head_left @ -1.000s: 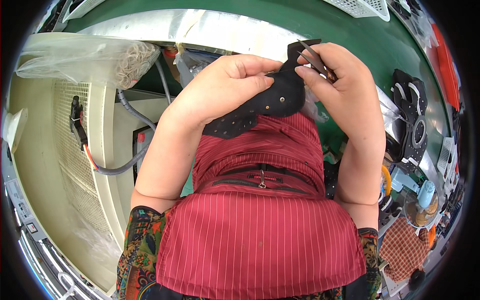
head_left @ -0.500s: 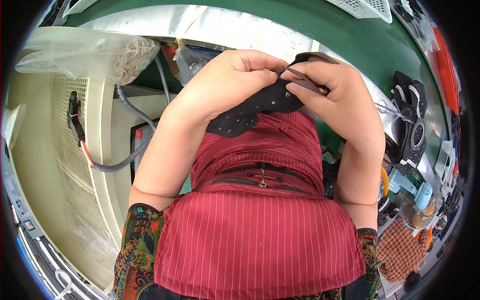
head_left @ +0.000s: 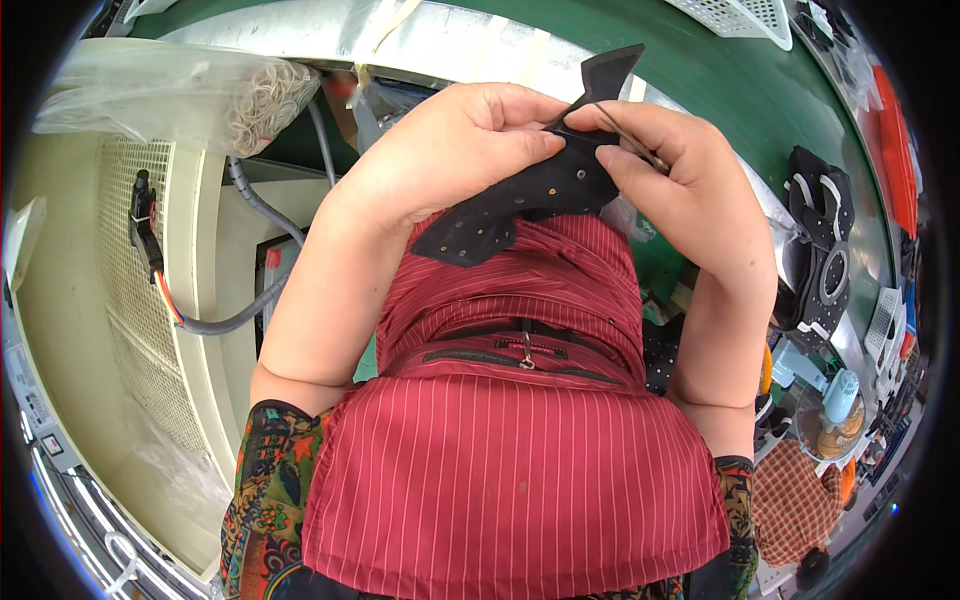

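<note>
My left hand (head_left: 475, 145) is closed, pinching a black fabric piece (head_left: 535, 205) between thumb and fingers. Small metallic dots or eyelets are scattered over that piece, which hangs down and to the left above my lap. A plain black pointed flap (head_left: 610, 72) sticks up between the two hands. Close beside the left, my right hand (head_left: 675, 165) is closed too, its fingertips at the fabric's upper edge. A slim dark metal tool (head_left: 630, 138) lies across its fingers, partly hidden in the palm; it looks like tweezers or thread snips, but its kind is unclear.
A green work table (head_left: 700, 85) with a metal edge curves round the front. Black dotted pieces with white trim (head_left: 822, 240) lie at right. At left, a clear bag of pale bands (head_left: 265, 110) rests above a beige housing (head_left: 210, 250). A white basket (head_left: 745, 20) stands at the back.
The black flap that was folded behind my right hand now points upward between the hands. Both hands have shifted slightly, and the slim tool is turned more edge-on.
</note>
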`<action>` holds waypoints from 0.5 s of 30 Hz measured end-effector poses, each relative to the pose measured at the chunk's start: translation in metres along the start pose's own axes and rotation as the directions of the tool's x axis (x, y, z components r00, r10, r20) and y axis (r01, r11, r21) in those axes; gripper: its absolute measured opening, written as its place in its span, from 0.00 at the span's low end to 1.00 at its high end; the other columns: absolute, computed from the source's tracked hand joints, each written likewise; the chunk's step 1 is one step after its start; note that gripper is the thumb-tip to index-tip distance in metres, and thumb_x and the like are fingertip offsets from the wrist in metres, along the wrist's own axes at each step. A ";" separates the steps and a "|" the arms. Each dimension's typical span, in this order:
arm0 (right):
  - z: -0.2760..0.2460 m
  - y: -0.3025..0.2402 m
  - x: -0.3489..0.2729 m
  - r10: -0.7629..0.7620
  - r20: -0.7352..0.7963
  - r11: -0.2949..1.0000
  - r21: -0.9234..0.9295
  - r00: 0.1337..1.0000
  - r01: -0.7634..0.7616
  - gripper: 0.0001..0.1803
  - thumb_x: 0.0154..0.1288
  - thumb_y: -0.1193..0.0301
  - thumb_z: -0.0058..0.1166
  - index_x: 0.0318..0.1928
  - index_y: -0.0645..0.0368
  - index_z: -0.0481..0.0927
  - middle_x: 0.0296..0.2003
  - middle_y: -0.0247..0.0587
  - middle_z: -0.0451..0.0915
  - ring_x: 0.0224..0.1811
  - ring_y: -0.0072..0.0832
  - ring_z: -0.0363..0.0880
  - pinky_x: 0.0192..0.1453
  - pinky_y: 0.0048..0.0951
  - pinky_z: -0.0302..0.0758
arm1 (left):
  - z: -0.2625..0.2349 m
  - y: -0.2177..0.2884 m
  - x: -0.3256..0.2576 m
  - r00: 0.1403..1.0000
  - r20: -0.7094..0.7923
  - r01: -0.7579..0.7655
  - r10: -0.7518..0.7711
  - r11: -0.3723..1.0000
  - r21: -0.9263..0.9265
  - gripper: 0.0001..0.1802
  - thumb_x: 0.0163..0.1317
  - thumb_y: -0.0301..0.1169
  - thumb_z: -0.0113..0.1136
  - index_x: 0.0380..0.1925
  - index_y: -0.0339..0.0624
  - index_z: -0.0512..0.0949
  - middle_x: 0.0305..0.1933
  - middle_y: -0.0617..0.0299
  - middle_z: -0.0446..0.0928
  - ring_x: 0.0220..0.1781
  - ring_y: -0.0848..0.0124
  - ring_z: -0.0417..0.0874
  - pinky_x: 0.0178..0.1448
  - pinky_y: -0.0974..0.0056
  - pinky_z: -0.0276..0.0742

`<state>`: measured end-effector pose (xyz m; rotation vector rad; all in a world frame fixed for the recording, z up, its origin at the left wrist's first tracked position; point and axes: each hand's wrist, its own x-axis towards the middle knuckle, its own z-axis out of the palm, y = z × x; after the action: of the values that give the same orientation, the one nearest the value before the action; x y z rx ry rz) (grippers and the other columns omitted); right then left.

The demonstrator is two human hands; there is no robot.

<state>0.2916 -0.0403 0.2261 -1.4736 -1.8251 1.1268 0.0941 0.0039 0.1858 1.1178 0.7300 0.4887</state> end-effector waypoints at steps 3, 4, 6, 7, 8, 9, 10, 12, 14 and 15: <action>0.000 0.005 0.003 -0.027 -0.124 1.000 -0.001 0.992 0.027 0.09 0.57 0.75 0.54 0.38 0.66 0.78 0.24 0.43 0.77 0.25 0.25 0.73 0.33 0.27 0.70 | 0.000 0.004 -0.003 0.997 0.033 0.066 -0.064 0.995 -0.073 0.16 0.63 0.24 0.55 0.51 0.31 0.75 0.44 0.60 0.80 0.44 0.78 0.80 0.52 0.73 0.76; -0.001 0.004 0.004 0.009 -0.121 1.000 0.004 0.993 -0.009 0.09 0.57 0.75 0.54 0.37 0.66 0.78 0.23 0.42 0.76 0.25 0.24 0.72 0.32 0.27 0.69 | 0.000 0.003 -0.003 0.996 0.035 0.079 -0.077 0.995 -0.067 0.16 0.63 0.24 0.55 0.51 0.31 0.75 0.44 0.60 0.80 0.44 0.77 0.80 0.52 0.72 0.76; -0.005 0.000 0.005 0.082 -0.116 0.997 0.013 0.990 -0.081 0.08 0.56 0.74 0.55 0.34 0.66 0.77 0.22 0.40 0.75 0.24 0.22 0.70 0.30 0.26 0.68 | -0.001 0.001 -0.003 0.994 0.042 0.106 -0.104 0.993 -0.054 0.16 0.63 0.25 0.55 0.51 0.31 0.75 0.45 0.59 0.80 0.44 0.77 0.80 0.52 0.72 0.76; -0.005 -0.001 0.005 0.076 -0.128 0.997 0.013 0.989 -0.075 0.07 0.56 0.74 0.55 0.33 0.66 0.76 0.21 0.39 0.74 0.24 0.22 0.69 0.30 0.26 0.67 | -0.001 0.000 -0.002 0.994 0.049 0.105 -0.102 0.992 -0.064 0.16 0.63 0.24 0.55 0.51 0.31 0.75 0.45 0.59 0.80 0.44 0.76 0.80 0.52 0.72 0.76; -0.004 -0.001 0.006 0.070 -0.140 0.998 0.012 0.988 -0.069 0.07 0.56 0.74 0.55 0.32 0.66 0.76 0.21 0.39 0.73 0.23 0.22 0.68 0.29 0.26 0.67 | -0.002 -0.002 -0.002 0.993 0.057 0.104 -0.100 0.992 -0.074 0.16 0.63 0.24 0.55 0.51 0.31 0.75 0.45 0.59 0.80 0.44 0.76 0.80 0.52 0.72 0.76; -0.004 -0.001 0.006 0.062 -0.152 0.998 0.009 0.986 -0.062 0.07 0.56 0.74 0.55 0.31 0.66 0.75 0.20 0.39 0.72 0.23 0.22 0.68 0.29 0.26 0.66 | -0.003 -0.002 -0.001 0.993 0.065 0.101 -0.096 0.991 -0.084 0.16 0.63 0.24 0.55 0.51 0.31 0.75 0.45 0.59 0.80 0.45 0.76 0.80 0.52 0.71 0.76; -0.005 -0.001 0.006 0.053 -0.158 0.999 -0.002 0.986 -0.054 0.07 0.56 0.74 0.55 0.30 0.66 0.75 0.20 0.39 0.72 0.23 0.22 0.68 0.29 0.26 0.66 | -0.002 -0.002 -0.001 0.994 0.060 0.096 -0.092 0.992 -0.076 0.16 0.63 0.24 0.55 0.51 0.31 0.75 0.45 0.59 0.80 0.45 0.76 0.80 0.52 0.71 0.76; -0.005 0.000 0.007 0.034 -0.170 0.999 -0.022 0.985 -0.039 0.07 0.55 0.73 0.56 0.30 0.66 0.76 0.20 0.40 0.72 0.23 0.23 0.68 0.29 0.26 0.67 | -0.001 -0.001 -0.002 0.995 0.051 0.086 -0.083 0.994 -0.060 0.17 0.63 0.24 0.55 0.51 0.30 0.74 0.45 0.59 0.80 0.45 0.76 0.80 0.53 0.71 0.76; -0.004 0.001 0.007 0.050 -0.174 0.998 -0.015 0.983 -0.053 0.07 0.55 0.73 0.55 0.30 0.66 0.76 0.20 0.40 0.72 0.23 0.23 0.68 0.29 0.26 0.67 | 0.001 0.000 -0.003 0.996 0.057 0.078 -0.074 0.995 -0.058 0.17 0.63 0.24 0.55 0.52 0.30 0.74 0.46 0.58 0.80 0.46 0.75 0.80 0.53 0.70 0.76; -0.004 0.001 0.008 0.058 -0.176 0.998 -0.009 0.983 -0.061 0.07 0.55 0.73 0.55 0.30 0.66 0.76 0.19 0.41 0.72 0.22 0.24 0.68 0.28 0.26 0.67 | 0.002 0.000 -0.003 0.996 0.059 0.075 -0.072 0.996 -0.056 0.17 0.63 0.24 0.55 0.52 0.30 0.73 0.46 0.58 0.80 0.46 0.75 0.80 0.54 0.70 0.76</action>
<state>0.2935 -0.0318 0.2267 -1.5925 -1.6824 0.9796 0.0933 0.0010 0.1869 1.0424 0.7001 0.4118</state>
